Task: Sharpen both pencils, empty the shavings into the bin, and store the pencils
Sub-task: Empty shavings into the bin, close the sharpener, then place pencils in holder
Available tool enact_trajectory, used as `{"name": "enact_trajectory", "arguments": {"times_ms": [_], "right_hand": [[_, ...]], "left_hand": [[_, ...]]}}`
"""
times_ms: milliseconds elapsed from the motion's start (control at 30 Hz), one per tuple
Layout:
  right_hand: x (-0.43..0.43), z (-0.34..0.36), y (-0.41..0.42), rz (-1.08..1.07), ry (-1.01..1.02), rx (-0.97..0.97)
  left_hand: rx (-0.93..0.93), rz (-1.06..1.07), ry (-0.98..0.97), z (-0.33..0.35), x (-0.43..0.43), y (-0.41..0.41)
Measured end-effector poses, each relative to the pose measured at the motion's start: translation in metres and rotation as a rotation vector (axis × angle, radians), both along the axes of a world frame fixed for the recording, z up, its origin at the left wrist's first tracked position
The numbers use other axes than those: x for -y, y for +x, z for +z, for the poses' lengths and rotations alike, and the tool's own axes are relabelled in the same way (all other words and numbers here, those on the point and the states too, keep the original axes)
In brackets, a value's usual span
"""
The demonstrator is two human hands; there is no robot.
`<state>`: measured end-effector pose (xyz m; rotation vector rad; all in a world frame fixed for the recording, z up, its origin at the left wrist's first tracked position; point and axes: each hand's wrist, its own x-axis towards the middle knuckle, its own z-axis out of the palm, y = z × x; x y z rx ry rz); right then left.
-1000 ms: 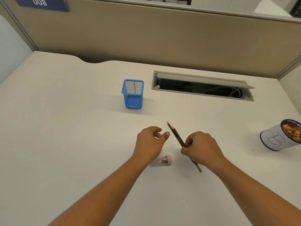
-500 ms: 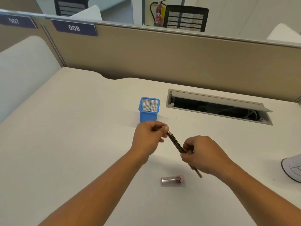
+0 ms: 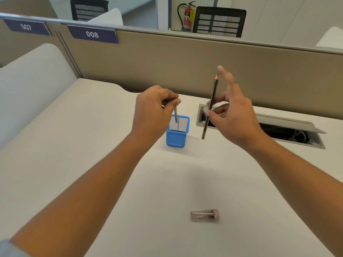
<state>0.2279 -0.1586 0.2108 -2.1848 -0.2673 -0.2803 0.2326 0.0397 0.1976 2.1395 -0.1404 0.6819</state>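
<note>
— Pencils: how will they handle, and where are they?

— Light, thin and stiff, with smooth painted sides that can slide through a loose pinch. The sharpened lead is the fragile part, so hold them on the wooden shaft, away from the tip. The left pencil (image 3: 176, 116) hangs above the blue mesh cup (image 3: 176, 140), its lower part over or just inside the cup's mouth. The right pencil (image 3: 211, 104) is in the air just right of the cup, nearly upright, tip up.

— And the grips?

— The left hand (image 3: 156, 106) has its fingers curled, pinching the top end of its pencil. The right hand (image 3: 235, 117) pinches its pencil about mid-shaft between thumb and a finger, the other fingers spread upward.

— Which way should they go in?

— My guess is blunt end down, so the lead doesn't knock the bottom of the cup.

— What can't you make out?

— The left pencil is smeared by motion, so I cannot tell where its tip points or whether it touches the mesh. The right fingers are blurred too. The sharpener (image 3: 205, 216) lies on the desk (image 3: 92, 154) well in front of the cup; whether shavings remain in its clear case is unclear. No bin is in view.
</note>
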Motion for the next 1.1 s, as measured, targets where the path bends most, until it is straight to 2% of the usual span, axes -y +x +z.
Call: {"name": "enact_trajectory", "arguments": {"times_ms": [167,400,500,767,1000,1100], "right_hand": [[-0.016,0.0,0.026,0.009,0.053,0.009],[-0.026,-0.024,0.049,-0.002,0.017,0.04],[-0.029,-0.036,0.054,-0.022,-0.081,0.058],[-0.041,-0.072,0.07,-0.006,-0.231,-0.022],[-0.05,-0.089,0.076,-0.029,-0.174,-0.169],[-0.051,-0.098,0.082,-0.05,-0.176,-0.179]], "left_hand": [[0.003,-0.006,0.186,-0.02,0.007,0.02],[-0.193,-0.01,0.274,-0.049,0.008,0.034],[-0.281,0.003,0.307,-0.061,0.008,0.036],[-0.348,0.049,0.234,-0.08,0.009,0.053],[-0.301,0.057,0.183,-0.084,0.014,0.069],[-0.304,0.053,0.227,-0.088,0.017,0.076]]}}
